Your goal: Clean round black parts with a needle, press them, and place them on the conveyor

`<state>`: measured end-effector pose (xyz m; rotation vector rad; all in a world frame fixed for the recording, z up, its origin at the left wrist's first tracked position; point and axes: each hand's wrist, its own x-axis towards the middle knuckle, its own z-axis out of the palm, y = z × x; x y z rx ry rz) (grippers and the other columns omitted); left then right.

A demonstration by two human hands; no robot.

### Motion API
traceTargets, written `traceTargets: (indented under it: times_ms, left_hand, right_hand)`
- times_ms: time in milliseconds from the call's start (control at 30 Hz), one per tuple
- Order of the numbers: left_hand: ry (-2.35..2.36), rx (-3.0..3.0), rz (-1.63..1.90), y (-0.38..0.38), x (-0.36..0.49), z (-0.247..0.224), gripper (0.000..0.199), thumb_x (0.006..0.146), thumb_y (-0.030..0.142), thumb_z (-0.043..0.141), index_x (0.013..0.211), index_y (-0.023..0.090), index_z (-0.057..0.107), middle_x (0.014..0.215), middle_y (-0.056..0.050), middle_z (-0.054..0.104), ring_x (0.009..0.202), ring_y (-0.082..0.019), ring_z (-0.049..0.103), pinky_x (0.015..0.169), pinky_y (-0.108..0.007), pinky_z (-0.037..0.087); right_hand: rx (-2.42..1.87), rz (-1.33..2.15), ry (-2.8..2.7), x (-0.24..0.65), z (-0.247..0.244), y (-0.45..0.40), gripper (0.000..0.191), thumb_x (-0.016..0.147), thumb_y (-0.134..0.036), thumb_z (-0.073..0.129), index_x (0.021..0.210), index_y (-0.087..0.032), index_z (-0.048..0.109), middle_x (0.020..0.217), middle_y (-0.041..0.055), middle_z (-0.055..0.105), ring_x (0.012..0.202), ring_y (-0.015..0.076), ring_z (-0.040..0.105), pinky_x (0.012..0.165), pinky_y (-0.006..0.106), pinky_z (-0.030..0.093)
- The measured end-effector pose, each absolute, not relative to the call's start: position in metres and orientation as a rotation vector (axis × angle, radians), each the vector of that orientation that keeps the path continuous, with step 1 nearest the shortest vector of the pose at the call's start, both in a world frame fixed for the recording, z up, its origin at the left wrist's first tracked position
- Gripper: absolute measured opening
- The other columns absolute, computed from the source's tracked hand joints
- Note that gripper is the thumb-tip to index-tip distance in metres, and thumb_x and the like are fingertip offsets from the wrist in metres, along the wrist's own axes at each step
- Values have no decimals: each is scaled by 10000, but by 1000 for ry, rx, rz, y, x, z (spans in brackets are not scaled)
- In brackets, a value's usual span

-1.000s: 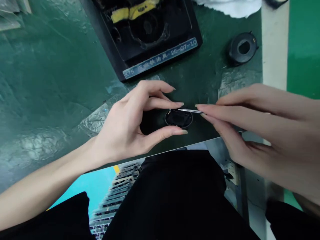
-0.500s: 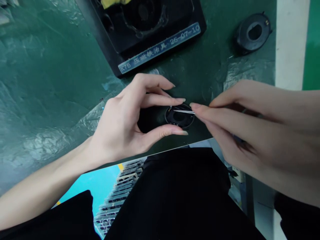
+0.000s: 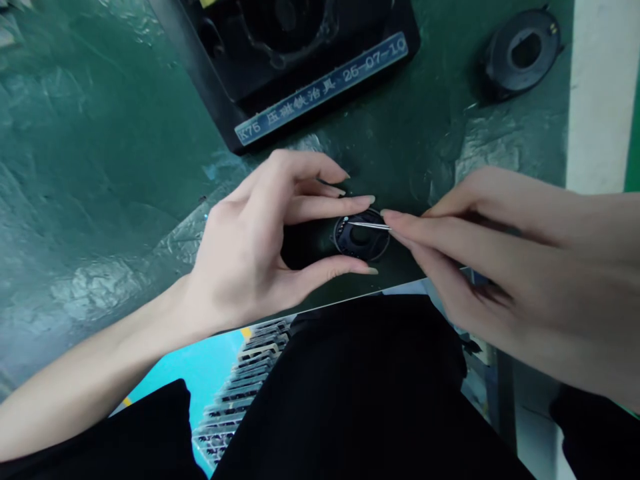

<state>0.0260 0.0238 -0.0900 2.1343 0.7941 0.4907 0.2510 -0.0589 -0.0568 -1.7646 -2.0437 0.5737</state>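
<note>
- Green worktop point(image 3: 125, 167) — under everything.
- Black fixture point(image 3: 350, 40): on worktop, beyond hands, blue label.
- Right hand point(image 3: 520, 267): fingertips pinched shut on tweezers.
- Left hand point(image 3: 250, 240): finger and thumb parted in a C, holding disc edges.
- Black ring part point(image 3: 506, 67): upper right.
- Black disc point(image 3: 379, 244): between left fingertips.
- Tweezers point(image 3: 370, 226) — tips over disc.

A passage runs over the table point(image 3: 440, 113) between the fixture point(image 3: 300, 100) and the ring point(image 3: 511, 70). The fixture blocks the way beyond the left hand point(image 3: 260, 230); the right hand point(image 3: 505, 260) bars the near right. The film point(image 3: 487, 147) seems flat, though glare makes that uncertain.
</note>
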Motion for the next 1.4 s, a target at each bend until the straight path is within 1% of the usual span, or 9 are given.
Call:
traceTargets:
  times_ms: [133, 300, 467, 600, 833, 1000, 1133, 1233, 1400]
  left_hand:
    - [793, 2138, 494, 22, 26, -90, 528, 911, 510, 758, 1318, 282, 512, 1163, -3, 768, 1170, -276, 715, 1039, -437, 572]
    - [839, 2135, 494, 19, 25, -90, 480, 951, 524, 698, 1328, 287, 519, 1155, -5, 773, 1152, -276, 719, 1013, -442, 589]
    - [860, 2138, 502, 15, 27, -88, 474, 949, 527, 698, 1305, 265, 525, 1162, -24, 770, 1138, -286, 719, 985, -438, 596]
    - [879, 2177, 518, 14, 27, -88, 450, 945, 519, 711, 1272, 274, 520, 1147, -13, 771, 1102, -260, 731, 937, -388, 608]
    - [799, 2228, 521, 21, 25, -94, 467, 910, 484, 763, 1233, 282, 493, 1137, 4, 768, 1083, -236, 738, 878, -347, 614]
    - [839, 2194, 496, 22, 27, -94, 466, 917, 513, 738, 1250, 303, 490, 1151, 8, 763, 1074, -250, 745, 871, -383, 614]
    - [852, 2232, 505, 20, 28, -92, 487, 897, 502, 767, 1246, 298, 495, 1135, -1, 776, 1065, -238, 744, 809, -381, 622]
    - [919, 2232, 454, 17, 29, -88, 455, 924, 516, 731, 1255, 303, 501, 1130, -3, 780, 1056, -248, 749, 775, -393, 627]
    - [899, 2291, 438, 18, 28, -86, 449, 939, 524, 715, 1246, 294, 481, 1141, 1, 774, 1055, -241, 756, 747, -354, 635]
  right_hand:
    - [-1734, 505, -2177, 249, -62, -61, 281, 1037, -257, 534, 790, -225, 666, 713, -2, 641, 622, 112, 621, 497, 274, 337]
    - [-1686, 218, -2342, 244, -65, -62, 239, 1009, -185, 559, 798, -205, 668, 689, -1, 625, 524, 90, 518, 429, 303, 222]
    - [-1686, 212, -2363, 240, -65, -61, 334, 1018, -165, 520, 699, -198, 612, 666, 4, 553, 499, 86, 456, 406, 293, 232]
    - [-1678, 390, -2374, 234, -61, -61, 380, 1024, -108, 447, 727, -214, 660, 591, 5, 477, 546, 129, 433, 446, 305, 283]
    - [-1662, 474, -2388, 231, -68, -65, 355, 1036, -119, 414, 822, -203, 685, 686, 31, 565, 562, 146, 412, 464, 336, 324]
    - [-1649, 367, -2337, 232, -78, -66, 284, 1037, -145, 465, 838, -209, 658, 700, 30, 583, 558, 137, 448, 472, 320, 383]
    - [-1658, 424, -2258, 233, -82, -62, 296, 1030, -161, 511, 758, -217, 612, 668, 25, 566, 550, 132, 431, 464, 316, 353]
    - [-1692, 528, -2188, 232, -85, -59, 338, 1037, -174, 504, 710, -222, 580, 676, 26, 572, 548, 129, 411, 462, 319, 329]
    - [-1666, 530, -2153, 232, -92, -60, 298, 1040, -176, 489, 780, -221, 627, 719, 32, 599, 565, 132, 435, 470, 320, 351]
